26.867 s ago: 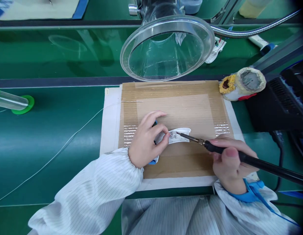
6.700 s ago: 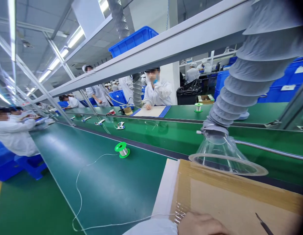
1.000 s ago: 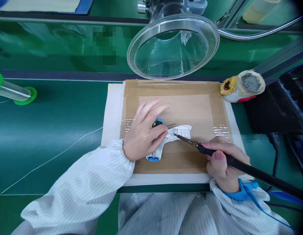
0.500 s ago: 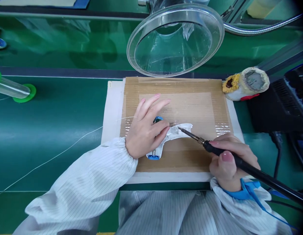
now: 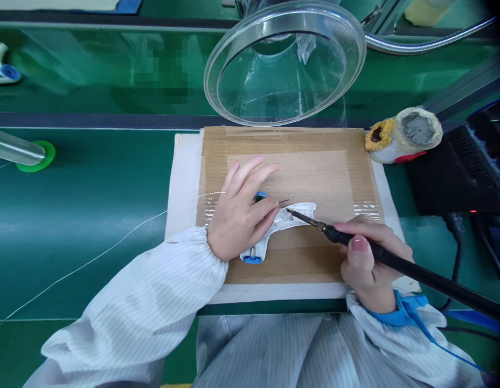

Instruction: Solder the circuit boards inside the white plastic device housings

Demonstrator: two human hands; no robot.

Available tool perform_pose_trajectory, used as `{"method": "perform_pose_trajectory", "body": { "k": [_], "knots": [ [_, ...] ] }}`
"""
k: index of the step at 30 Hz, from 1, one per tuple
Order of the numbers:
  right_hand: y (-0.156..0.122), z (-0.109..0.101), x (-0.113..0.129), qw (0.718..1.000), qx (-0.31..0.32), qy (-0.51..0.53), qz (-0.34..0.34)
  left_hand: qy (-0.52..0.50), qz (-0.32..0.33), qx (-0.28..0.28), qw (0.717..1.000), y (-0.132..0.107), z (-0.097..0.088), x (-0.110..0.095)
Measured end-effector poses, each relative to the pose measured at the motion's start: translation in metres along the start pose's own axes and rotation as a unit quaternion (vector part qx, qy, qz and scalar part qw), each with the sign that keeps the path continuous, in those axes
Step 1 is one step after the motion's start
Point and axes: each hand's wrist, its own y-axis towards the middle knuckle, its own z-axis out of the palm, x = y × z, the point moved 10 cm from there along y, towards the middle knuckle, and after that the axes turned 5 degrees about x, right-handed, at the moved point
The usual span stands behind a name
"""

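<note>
A small white plastic part [image 5: 295,212] with a blue end lies on the brown cardboard mat [image 5: 314,172]. My left hand [image 5: 242,215] pins it down with thumb and forefinger, the other fingers stretched out. A thin solder wire [image 5: 112,248] runs from the left to that hand. My right hand [image 5: 365,258] is closed on a black soldering iron [image 5: 395,264]. The iron's tip touches the white part near my left fingertips.
A clear funnel-shaped fume hood [image 5: 284,59] hangs over the mat's far edge. A tip-cleaning stand [image 5: 403,134] sits at the mat's right corner beside a black soldering station [image 5: 460,172]. A green solder spool [image 5: 21,153] lies at the far left on the green bench.
The iron's tip has moved slightly left along the white part, closer to my left fingertips. My left hand keeps its hold in the same place.
</note>
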Motion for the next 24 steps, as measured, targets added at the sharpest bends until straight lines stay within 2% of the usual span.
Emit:
{"method": "perform_pose_trajectory", "body": {
  "k": [9, 13, 19, 24],
  "knots": [
    [-0.001, -0.0025, 0.0029, 1.0, -0.009, -0.006, -0.026, -0.02, -0.008, 0.012, 1.0, 0.0012, 0.0028, 0.0017],
    [-0.0014, -0.0025, 0.0042, 0.999, -0.009, 0.004, -0.035, -0.02, -0.005, -0.001, 1.0, 0.0011, -0.0004, 0.0009],
    [-0.0029, -0.0029, 0.003, 1.0, -0.007, -0.002, -0.018, -0.043, -0.009, 0.022, 0.999, 0.0013, 0.0037, 0.0042],
    [-0.0004, -0.0088, 0.0035, 1.0, -0.006, 0.001, 0.017, -0.032, 0.002, 0.003, 0.999, 0.0012, -0.001, 0.0025]
  ]
}}
